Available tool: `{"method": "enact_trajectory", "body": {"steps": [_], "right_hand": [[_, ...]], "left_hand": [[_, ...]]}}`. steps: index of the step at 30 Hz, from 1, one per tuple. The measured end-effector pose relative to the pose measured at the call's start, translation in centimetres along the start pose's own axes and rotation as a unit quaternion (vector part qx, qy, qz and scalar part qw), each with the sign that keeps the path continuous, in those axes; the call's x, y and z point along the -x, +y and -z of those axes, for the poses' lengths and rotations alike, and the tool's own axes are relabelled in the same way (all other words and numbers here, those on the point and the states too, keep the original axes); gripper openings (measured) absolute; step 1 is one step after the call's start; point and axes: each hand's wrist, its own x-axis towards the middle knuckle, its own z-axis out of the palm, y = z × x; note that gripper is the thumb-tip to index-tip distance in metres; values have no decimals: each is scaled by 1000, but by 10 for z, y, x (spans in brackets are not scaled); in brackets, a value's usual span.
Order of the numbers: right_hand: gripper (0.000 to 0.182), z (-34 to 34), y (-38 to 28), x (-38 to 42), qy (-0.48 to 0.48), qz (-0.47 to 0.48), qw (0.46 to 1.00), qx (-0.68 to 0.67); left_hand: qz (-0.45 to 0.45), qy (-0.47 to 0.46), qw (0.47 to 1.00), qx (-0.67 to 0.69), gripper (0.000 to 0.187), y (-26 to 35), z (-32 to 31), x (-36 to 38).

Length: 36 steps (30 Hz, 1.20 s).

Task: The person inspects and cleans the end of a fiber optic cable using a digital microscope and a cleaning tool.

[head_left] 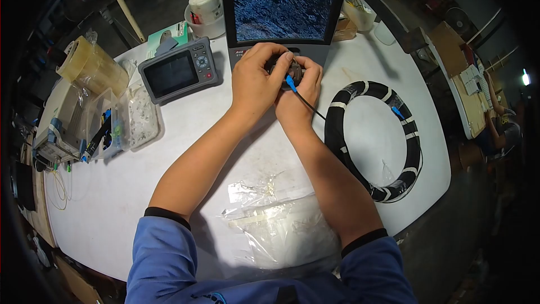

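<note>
In front of the monitor unit, my left hand and my right hand are close together around a small dark fixture. The fingers of both hands are curled and closed on it, and much of it is hidden by them. A blue fibre connector points into the fixture between my hands. Its thin black cable runs over my right hand toward the cable coil. The screen shows a blue-and-black speckled texture.
A handheld tester stands left of my hands. Further left are a roll of clear tape, a plastic box and a bagged item. A plastic bag lies between my forearms. Behind stands a white bottle.
</note>
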Motion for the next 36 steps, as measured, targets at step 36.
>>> {"method": "enact_trajectory", "body": {"steps": [36], "right_hand": [[63, -3, 3, 1, 10, 9, 1000, -10]], "left_hand": [[-15, 5, 1000, 4, 19, -2, 0, 1]]}}
